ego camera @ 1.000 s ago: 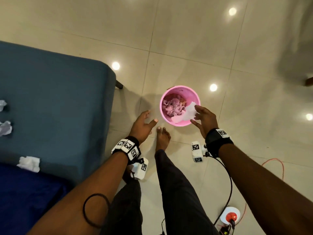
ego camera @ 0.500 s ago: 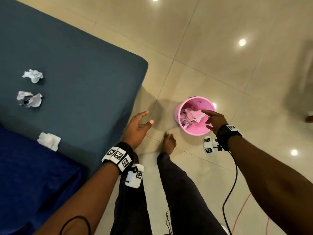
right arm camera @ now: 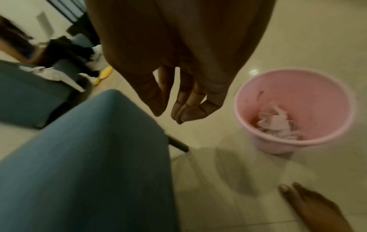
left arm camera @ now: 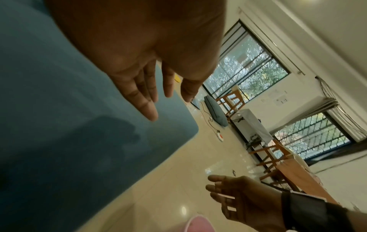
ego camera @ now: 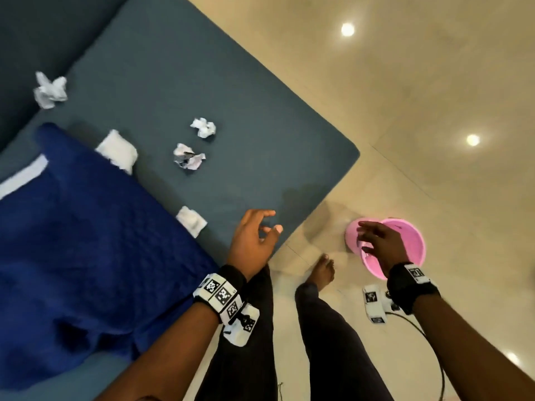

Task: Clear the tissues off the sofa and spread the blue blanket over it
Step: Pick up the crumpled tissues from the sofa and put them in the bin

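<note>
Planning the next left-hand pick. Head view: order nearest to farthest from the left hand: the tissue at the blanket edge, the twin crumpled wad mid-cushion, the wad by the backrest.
From the left hand:
1. Flat white tissue at the blue blanket's edge.
2. Twin crumpled white wad, mid-cushion.
3. Crumpled white wad by the backrest, far corner.

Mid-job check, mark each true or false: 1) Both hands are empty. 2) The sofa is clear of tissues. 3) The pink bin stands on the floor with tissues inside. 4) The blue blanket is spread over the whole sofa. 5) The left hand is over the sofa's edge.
1) True: the left hand and right hand hold nothing.
2) False: five crumpled tissues still lie on the sofa, one near the left hand.
3) True: the pink bin sits on the floor with tissues in it.
4) False: the blue blanket lies bunched at one end.
5) True.
</note>
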